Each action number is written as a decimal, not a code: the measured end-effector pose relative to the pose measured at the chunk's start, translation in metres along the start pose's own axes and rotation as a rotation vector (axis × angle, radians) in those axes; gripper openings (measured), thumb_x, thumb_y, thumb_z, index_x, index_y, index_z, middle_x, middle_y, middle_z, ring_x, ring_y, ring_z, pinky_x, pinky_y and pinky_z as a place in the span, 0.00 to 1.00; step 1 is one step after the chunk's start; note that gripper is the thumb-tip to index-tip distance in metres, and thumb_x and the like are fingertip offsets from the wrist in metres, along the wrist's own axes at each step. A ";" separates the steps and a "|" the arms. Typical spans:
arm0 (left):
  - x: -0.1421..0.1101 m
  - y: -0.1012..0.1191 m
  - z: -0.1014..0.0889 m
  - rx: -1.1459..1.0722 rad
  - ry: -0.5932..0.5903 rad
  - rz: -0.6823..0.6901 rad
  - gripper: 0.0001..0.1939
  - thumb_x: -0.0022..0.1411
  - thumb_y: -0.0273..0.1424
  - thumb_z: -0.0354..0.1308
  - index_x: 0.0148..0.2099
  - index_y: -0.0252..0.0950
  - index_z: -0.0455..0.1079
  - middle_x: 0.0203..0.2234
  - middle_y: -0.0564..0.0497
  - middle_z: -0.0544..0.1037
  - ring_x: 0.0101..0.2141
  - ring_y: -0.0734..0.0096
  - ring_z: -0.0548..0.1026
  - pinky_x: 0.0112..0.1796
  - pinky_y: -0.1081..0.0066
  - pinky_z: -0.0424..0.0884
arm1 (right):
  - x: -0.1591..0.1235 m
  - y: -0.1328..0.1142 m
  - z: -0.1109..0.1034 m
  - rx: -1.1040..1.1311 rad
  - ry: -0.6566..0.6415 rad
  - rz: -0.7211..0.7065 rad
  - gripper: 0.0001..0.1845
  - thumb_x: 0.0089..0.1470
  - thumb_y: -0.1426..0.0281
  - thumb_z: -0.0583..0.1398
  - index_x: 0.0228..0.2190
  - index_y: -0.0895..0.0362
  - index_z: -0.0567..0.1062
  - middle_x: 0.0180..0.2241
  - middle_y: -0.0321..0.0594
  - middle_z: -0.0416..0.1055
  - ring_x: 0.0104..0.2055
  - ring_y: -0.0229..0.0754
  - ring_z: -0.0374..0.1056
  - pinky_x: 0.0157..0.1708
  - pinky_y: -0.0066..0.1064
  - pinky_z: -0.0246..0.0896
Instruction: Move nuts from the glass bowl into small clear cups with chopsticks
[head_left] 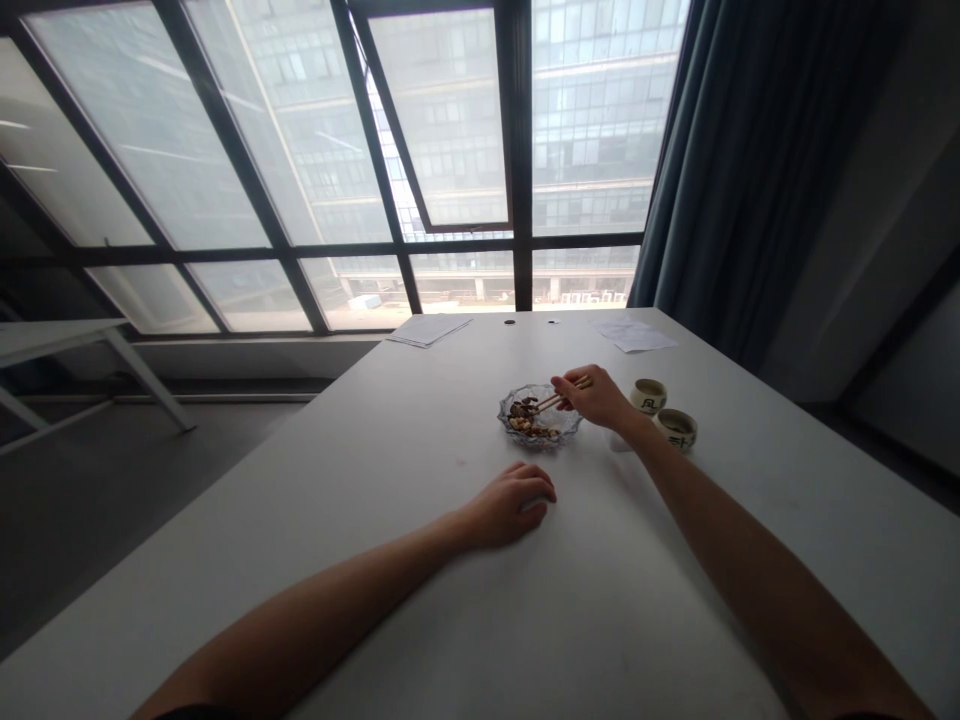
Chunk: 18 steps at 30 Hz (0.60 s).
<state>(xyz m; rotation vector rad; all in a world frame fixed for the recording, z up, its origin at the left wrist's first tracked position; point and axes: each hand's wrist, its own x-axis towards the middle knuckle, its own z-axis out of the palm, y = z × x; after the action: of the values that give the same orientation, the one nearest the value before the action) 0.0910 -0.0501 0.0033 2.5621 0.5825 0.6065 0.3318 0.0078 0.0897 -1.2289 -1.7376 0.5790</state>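
My right hand is closed round a pair of wooden chopsticks. Their tips reach down into a clear glass bowl with a scalloped rim. On the left side of the bowl lie dark brown and pale bits of food, too small to name. Whether the tips pinch any of them I cannot tell. Nearer to me, my left hand rests on the white table, fingers loosely bent and the thumb apart, with nothing in it.
Two cream cups with dark characters, one farther and one nearer, stand right of the bowl. A translucent item is partly hidden by my right wrist. Papers lie at the table's far left and far right, before the windows.
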 end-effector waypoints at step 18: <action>-0.002 -0.002 0.001 0.001 0.006 0.001 0.10 0.66 0.25 0.58 0.48 0.39 0.76 0.48 0.46 0.78 0.51 0.59 0.73 0.57 0.63 0.70 | 0.001 -0.007 -0.006 0.094 0.169 0.059 0.27 0.59 0.50 0.64 0.24 0.62 0.80 0.22 0.49 0.79 0.23 0.47 0.78 0.23 0.29 0.74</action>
<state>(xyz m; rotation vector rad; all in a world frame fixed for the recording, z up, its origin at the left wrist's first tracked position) 0.0897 -0.0500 0.0012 2.5627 0.5837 0.6151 0.3333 0.0054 0.0984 -1.2300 -1.5216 0.5684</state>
